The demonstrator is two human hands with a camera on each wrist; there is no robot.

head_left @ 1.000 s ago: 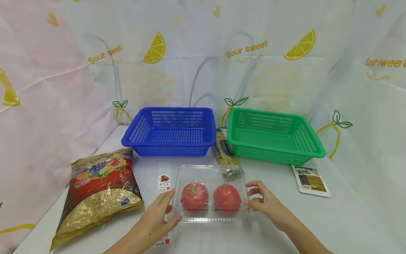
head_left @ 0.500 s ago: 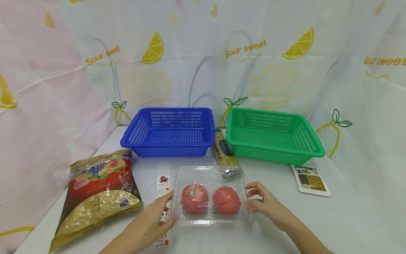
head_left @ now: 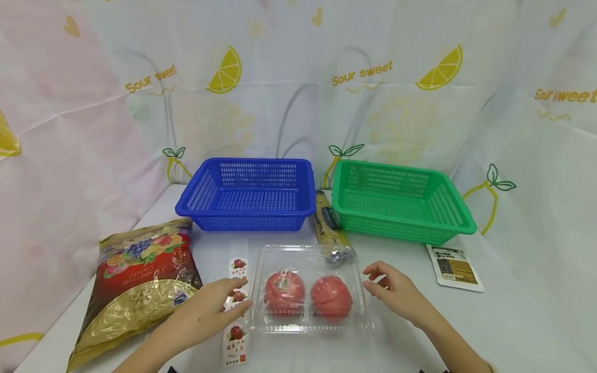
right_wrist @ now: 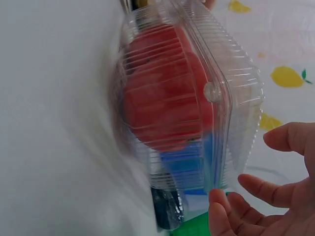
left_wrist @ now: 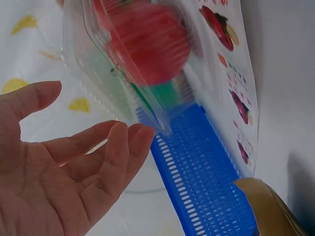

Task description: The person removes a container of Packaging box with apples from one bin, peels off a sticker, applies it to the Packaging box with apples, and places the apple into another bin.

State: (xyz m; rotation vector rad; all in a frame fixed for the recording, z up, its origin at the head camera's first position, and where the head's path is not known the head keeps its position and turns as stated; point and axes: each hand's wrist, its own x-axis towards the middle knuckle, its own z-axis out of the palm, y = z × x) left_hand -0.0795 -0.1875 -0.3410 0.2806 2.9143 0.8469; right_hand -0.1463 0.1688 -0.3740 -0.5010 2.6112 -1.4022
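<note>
Clear clamshell box (head_left: 309, 290) with two tomatoes (head_left: 284, 291) on white table (head_left: 489, 321), in front of blue basket (head_left: 247, 194). Left hand (head_left: 212, 308) just left of box, fingers relaxed, spread, holding nothing. Right hand (head_left: 396, 292) just right of box, fingers loosely apart, holding nothing. Sticker strip (head_left: 235, 316) under left hand. Candy bag (head_left: 140, 285) further left of box.
</note>
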